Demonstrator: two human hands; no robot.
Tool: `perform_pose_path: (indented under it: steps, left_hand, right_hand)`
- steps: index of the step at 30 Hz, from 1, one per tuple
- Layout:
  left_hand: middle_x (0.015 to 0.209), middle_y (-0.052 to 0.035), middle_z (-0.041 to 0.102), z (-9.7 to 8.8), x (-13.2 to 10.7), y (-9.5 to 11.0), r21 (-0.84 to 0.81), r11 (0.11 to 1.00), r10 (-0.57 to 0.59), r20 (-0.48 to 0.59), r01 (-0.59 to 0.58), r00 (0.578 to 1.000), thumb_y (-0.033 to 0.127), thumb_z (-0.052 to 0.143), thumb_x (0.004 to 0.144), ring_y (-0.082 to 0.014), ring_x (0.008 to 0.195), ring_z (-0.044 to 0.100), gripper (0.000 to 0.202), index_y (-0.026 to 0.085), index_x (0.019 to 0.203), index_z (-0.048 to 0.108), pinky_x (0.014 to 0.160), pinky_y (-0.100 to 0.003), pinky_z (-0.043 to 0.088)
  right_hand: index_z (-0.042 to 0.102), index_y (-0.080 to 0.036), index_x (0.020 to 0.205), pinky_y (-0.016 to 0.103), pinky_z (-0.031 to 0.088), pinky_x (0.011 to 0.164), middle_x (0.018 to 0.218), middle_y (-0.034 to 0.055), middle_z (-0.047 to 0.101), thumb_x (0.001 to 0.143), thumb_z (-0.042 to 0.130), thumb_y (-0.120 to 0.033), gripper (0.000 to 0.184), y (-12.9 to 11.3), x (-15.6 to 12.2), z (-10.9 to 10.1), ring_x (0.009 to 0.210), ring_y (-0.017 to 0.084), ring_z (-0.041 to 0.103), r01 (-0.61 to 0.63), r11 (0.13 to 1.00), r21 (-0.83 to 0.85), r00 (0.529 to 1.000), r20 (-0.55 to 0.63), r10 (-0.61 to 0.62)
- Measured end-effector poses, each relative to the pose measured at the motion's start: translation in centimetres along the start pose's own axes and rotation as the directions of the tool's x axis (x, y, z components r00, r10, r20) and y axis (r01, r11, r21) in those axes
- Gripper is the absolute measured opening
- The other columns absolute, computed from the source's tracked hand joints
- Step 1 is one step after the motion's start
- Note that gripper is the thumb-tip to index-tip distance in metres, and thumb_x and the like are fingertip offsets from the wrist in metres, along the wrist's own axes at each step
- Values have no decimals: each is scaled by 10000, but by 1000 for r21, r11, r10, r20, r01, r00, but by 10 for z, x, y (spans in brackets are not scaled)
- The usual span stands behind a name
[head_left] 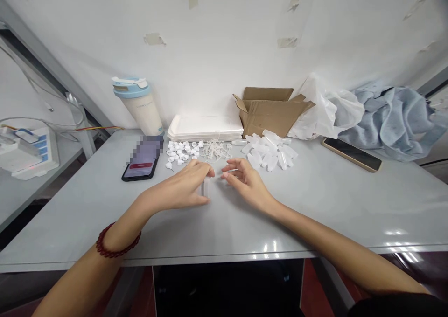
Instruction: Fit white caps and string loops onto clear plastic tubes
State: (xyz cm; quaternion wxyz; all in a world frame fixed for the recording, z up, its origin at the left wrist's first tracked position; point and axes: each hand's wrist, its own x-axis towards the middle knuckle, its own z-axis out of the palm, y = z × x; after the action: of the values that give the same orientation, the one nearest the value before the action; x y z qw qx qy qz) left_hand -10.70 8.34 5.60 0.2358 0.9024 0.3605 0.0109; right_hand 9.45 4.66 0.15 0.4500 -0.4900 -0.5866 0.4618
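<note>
My left hand (pixel 187 184) is over the middle of the table, its thumb and fingers bent around the two ends of a translucent plastic tube (pixel 206 189). Part of another clear piece shows beside that tube, mostly hidden under the palm. A little to the right, my right hand (pixel 248 184) hovers with curved, slightly parted fingers and nothing visible in them. Beyond the hands lie small white caps (pixel 180 153), a tangle of thin white strings (pixel 217 149) and a heap of translucent tubes (pixel 269 150).
A phone (pixel 142 161) lies at left before a cream tumbler (pixel 140 105). Behind the small parts are stacked white trays (pixel 206 127) and an open cardboard box (pixel 269 114). A white plastic bag (pixel 324 109), blue cloth (pixel 395 119) and second phone (pixel 352 154) are at right.
</note>
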Motion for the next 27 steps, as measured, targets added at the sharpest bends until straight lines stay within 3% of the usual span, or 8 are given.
perform_pose_path:
  steps: [4,9,23,27]
  left_hand:
    - [1020,-66,505,1,-1,0,-3,999,-36,85,36,996,306,601,749,-252,1015,459,341,186,1047,484,797,-324,435]
    - [995,-65,520,1,-2,-2,9,1000,-18,113,17,993,300,570,747,-266,1056,437,339,194,1060,495,832,-337,426]
    - [986,-50,532,1,-5,-7,30,999,17,57,-18,998,273,616,730,-263,1029,479,319,221,1036,543,821,-336,445]
    - [1020,-49,571,-2,0,-8,-34,999,17,-78,-20,997,400,621,783,-257,993,515,322,238,1050,544,783,-339,463]
  right_hand:
    - [445,-201,1136,401,532,788,1094,100,612,850,571,-331,339,-1,1,-2,901,188,646,14,1000,-24,1000,-9,-15]
    - [453,-205,1133,377,518,753,1093,96,612,836,577,-338,348,-1,1,-3,867,175,637,26,999,-38,1000,-9,-26]
    - [456,-201,1122,348,511,719,1063,87,628,835,561,-324,329,-3,2,-4,852,167,630,40,997,-63,999,-13,-41]
    - [452,-184,1137,333,509,701,1074,103,631,843,558,-338,348,-5,6,-12,854,176,635,83,988,-128,995,-50,-90]
